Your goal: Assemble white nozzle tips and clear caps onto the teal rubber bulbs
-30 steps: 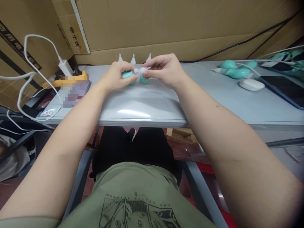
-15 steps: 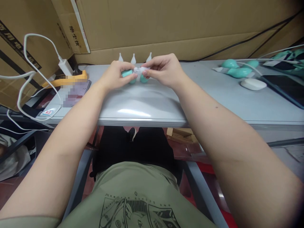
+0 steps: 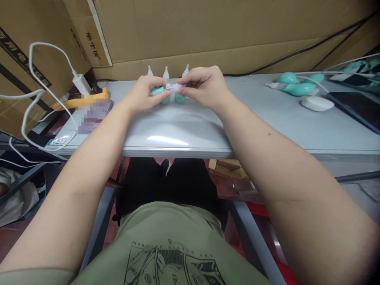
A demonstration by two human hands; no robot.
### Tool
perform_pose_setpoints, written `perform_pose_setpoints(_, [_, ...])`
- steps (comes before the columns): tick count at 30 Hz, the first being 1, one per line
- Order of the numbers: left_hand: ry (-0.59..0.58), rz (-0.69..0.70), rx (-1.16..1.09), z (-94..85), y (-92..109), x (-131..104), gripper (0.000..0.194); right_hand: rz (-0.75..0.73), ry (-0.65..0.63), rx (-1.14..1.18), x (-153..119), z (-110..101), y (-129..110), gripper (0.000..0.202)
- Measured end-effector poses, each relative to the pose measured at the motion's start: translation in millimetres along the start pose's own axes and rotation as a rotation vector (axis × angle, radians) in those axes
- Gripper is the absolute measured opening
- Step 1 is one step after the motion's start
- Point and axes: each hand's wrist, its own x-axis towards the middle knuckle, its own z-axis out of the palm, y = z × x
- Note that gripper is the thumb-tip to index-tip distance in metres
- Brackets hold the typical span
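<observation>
Near the back edge of the grey table, my left hand (image 3: 145,94) is closed around a teal bulb (image 3: 158,91) that lies sideways with its clear end toward the right. The fingers of my right hand (image 3: 204,85) pinch a translucent white tip (image 3: 178,86) at that clear end, so the two hands almost meet. Just behind them stand several upright white nozzles, one at the left (image 3: 150,71), one in the middle (image 3: 166,73) and one at the right (image 3: 185,71). Teal bulbs (image 3: 179,98) show below my fingers, partly hidden.
On the table's (image 3: 178,130) right lie teal bulbs (image 3: 299,89), a white oval case (image 3: 317,103) and a dark tablet (image 3: 356,107). A charger (image 3: 81,84) with white cables, a yellow strap (image 3: 86,99) and a phone (image 3: 96,114) are at the left. Cardboard (image 3: 208,31) stands behind.
Both hands keep their hold with barely any movement. The whole view has shifted very slightly.
</observation>
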Motion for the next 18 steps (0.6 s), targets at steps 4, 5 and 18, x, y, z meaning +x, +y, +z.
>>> perform_pose_setpoints(4, [-0.007, 0.008, -0.005, -0.4, -1.2, -0.4, 0.031, -0.032, -0.001, -0.018, -1.0, -0.8, 1.3, 0.03])
perform_pose_setpoints(5, [-0.008, 0.009, -0.005, -0.3, -1.4, -0.5, 0.031, -0.043, -0.006, -0.017, -1.3, -1.0, 1.6, 0.028])
perform_pose_setpoints(18, [-0.006, 0.019, 0.034, -0.4, -2.0, -0.1, 0.024, 0.002, -0.026, 0.062, -2.5, 2.5, 4.2, 0.032])
